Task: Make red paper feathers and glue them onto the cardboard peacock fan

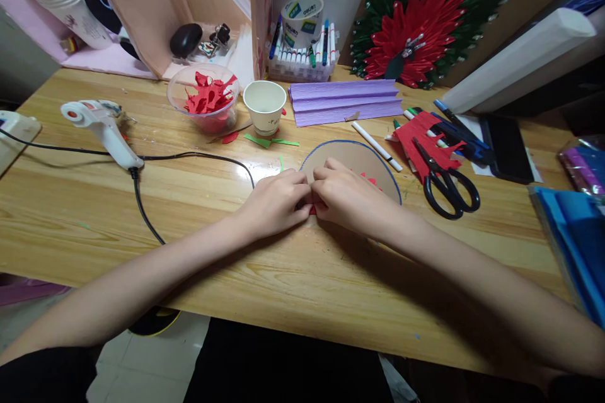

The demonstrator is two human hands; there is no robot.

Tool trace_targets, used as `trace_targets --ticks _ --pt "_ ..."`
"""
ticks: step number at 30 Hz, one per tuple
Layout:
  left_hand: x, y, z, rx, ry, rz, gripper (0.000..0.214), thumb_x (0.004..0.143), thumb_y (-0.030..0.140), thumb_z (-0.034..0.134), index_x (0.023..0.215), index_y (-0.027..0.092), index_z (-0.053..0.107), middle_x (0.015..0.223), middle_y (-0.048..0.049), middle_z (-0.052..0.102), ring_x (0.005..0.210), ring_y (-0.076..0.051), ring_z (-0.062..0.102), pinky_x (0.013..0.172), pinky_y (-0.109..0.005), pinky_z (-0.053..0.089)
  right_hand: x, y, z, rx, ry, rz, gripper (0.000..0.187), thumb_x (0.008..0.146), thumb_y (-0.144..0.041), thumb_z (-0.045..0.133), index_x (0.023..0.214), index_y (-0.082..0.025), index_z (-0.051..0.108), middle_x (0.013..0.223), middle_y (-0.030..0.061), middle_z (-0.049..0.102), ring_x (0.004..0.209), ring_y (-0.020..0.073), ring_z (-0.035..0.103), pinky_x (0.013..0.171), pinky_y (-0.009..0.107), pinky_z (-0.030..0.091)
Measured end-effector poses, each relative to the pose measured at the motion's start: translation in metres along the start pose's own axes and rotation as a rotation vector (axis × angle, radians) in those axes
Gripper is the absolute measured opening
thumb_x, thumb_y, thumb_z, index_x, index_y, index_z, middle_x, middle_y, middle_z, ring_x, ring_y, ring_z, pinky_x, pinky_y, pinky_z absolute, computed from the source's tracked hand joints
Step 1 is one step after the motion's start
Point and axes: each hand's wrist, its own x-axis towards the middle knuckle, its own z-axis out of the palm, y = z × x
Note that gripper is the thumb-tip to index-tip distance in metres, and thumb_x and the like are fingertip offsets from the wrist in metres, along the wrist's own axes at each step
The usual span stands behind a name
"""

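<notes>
My left hand point(276, 200) and my right hand point(350, 196) meet knuckle to knuckle at the near edge of a round brown cardboard disc point(350, 157) with a blue outline. Both hands have their fingers curled and pinched on a small red paper piece point(312, 208), of which only a sliver shows between them. More red bits point(371, 179) lie on the disc just beyond my right hand. Black scissors point(444, 181) rest to the right on a cut sheet of red paper point(418, 132).
On the wooden table point(189, 214): a white glue gun point(101, 126) with a black cord at the left, a clear bowl of red paper pieces point(208, 97), a paper cup point(265, 106), folded purple paper point(343, 102), a marker box point(305, 53), a black phone point(505, 148), blue sheets point(574, 233).
</notes>
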Motion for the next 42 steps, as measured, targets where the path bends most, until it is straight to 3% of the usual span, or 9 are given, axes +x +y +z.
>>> trace_targets --ticks 11,15,18,22,25,32,42 --pt "0.004 -0.004 -0.006 -0.019 -0.079 0.022 0.010 0.080 0.021 0.055 0.076 0.015 0.062 0.082 -0.0056 0.060 0.079 -0.018 0.054 0.068 -0.029 0.043 -0.001 -0.001 -0.002 0.038 -0.033 0.042 0.011 0.074 -0.008 0.060 0.066 -0.014 0.066 0.070 0.0077 0.057 0.076 0.0197 0.042 0.060 0.029 0.029" --pt "0.001 -0.007 -0.010 -0.060 -0.065 0.012 0.010 0.082 0.023 0.055 0.078 0.015 0.061 0.084 -0.0052 0.060 0.080 -0.017 0.054 0.070 -0.029 0.043 -0.006 0.000 -0.012 0.093 -0.019 0.046 0.014 0.076 -0.010 0.060 0.065 -0.014 0.066 0.072 0.0075 0.059 0.077 0.0198 0.044 0.061 0.029 0.032" --pt "-0.003 -0.009 -0.014 -0.118 -0.050 0.000 0.010 0.082 0.024 0.056 0.080 0.016 0.062 0.085 -0.0048 0.059 0.082 -0.017 0.054 0.071 -0.028 0.043 -0.017 0.003 -0.026 0.195 0.085 0.093 0.011 0.079 -0.014 0.061 0.070 -0.015 0.068 0.072 0.0060 0.059 0.078 0.0195 0.047 0.065 0.029 0.035" --pt "-0.003 -0.008 -0.014 -0.166 -0.030 -0.019 0.012 0.082 0.027 0.059 0.087 0.017 0.064 0.087 -0.0044 0.058 0.084 -0.017 0.053 0.073 -0.028 0.043 -0.040 0.015 -0.035 0.270 0.316 0.162 0.010 0.080 -0.016 0.060 0.075 -0.018 0.068 0.071 0.0034 0.059 0.073 0.0173 0.050 0.067 0.029 0.038" --pt "0.001 -0.006 -0.010 -0.184 -0.039 -0.013 0.015 0.083 0.029 0.059 0.090 0.017 0.066 0.087 -0.0043 0.059 0.085 -0.017 0.053 0.073 -0.028 0.043 -0.056 0.027 -0.025 0.298 0.408 0.210 0.008 0.080 -0.021 0.062 0.075 -0.019 0.067 0.068 0.0025 0.057 0.070 0.0173 0.050 0.064 0.030 0.040" --pt "0.007 -0.003 -0.006 -0.210 -0.028 -0.033 0.014 0.082 0.027 0.059 0.086 0.016 0.067 0.085 -0.0046 0.061 0.081 -0.017 0.054 0.071 -0.029 0.043 -0.081 0.040 0.005 0.351 0.475 0.292 0.006 0.081 -0.024 0.064 0.079 -0.021 0.069 0.069 0.0023 0.057 0.069 0.0169 0.051 0.061 0.030 0.042" --pt "0.011 -0.004 -0.003 -0.219 -0.051 0.000 0.012 0.083 0.024 0.058 0.081 0.016 0.067 0.081 -0.0041 0.061 0.079 -0.016 0.054 0.070 -0.028 0.043 -0.086 0.040 0.014 0.421 0.522 0.335 0.009 0.081 -0.027 0.064 0.077 -0.022 0.069 0.070 0.0018 0.057 0.069 0.0165 0.051 0.064 0.031 0.042"
